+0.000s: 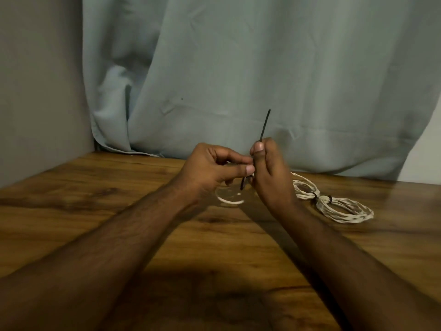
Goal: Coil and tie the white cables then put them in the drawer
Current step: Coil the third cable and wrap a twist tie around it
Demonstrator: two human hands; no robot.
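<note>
Both hands are raised over the middle of the wooden table (119,223). My right hand (269,170) pinches a thin black zip tie (265,124), whose tail points up and away. My left hand (212,170) grips a small white cable coil (229,199) that hangs blurred below the fingers, with the tie's lower end showing between the two hands. To the right, two white cable coils lie on the table, a nearer one (346,209) and a farther one (305,187), each bound with a black tie. No drawer is in sight.
A pale blue-grey curtain (262,80) hangs behind the table's far edge. A plain wall (40,80) closes in the left side. Bare wood stretches across the left and the front of the table.
</note>
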